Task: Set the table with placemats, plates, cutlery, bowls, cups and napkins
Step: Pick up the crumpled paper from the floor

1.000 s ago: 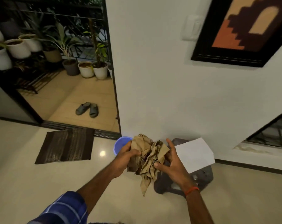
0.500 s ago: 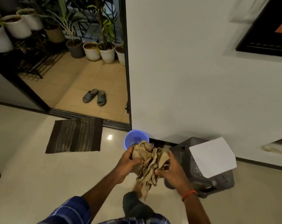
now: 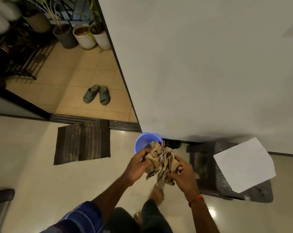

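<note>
Left hand (image 3: 135,167) and right hand (image 3: 184,174) are both gripping the crumpled napkin (image 3: 160,163), which is hanging between them in front of the bowl (image 3: 142,142); it is probably needing a gentle pull at opposite corners, flattening before folding

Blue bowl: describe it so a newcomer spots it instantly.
Find the white wall and follow its base left to the corner by the balcony doorway. There, on the cream floor right of the dark zigzag-patterned doormat, sits a round blue plastic bowl. It is the only blue vessel, half hidden behind a crumpled tan cloth.
</note>
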{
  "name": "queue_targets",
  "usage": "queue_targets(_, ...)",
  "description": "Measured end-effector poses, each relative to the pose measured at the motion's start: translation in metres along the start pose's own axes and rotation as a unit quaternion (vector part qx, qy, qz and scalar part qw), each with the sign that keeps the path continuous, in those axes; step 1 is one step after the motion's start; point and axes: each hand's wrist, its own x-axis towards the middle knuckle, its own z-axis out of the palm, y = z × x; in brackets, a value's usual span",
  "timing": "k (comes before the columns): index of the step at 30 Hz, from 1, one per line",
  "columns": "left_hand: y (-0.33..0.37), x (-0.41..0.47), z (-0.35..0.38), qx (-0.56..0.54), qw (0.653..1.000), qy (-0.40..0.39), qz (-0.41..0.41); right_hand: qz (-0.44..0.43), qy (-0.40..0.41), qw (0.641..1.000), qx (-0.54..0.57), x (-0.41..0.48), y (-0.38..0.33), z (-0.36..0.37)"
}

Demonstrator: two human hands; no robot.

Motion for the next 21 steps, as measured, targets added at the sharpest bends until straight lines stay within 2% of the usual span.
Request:
queue_targets(7, -0.013, 0.040, -0.011, 0.062, 0.998, 0.007, -0.013, 0.020, 0.045, 0.998, 0.048, 0.026, 0.005, 0.033)
queue_targets(12, -0.024, 0.063, -0.022, 0.072, 0.996, 0.051, -0.010, 0.044, 0.085, 0.990, 0.099, 0.043, 0.009, 0.044)
queue_targets(21, -0.050, 0.116, -0.052, 0.091, 0.995, 0.024, -0.014, 0.048, 0.143, 0.981, 0.118, 0.087, 0.010, 0.081)
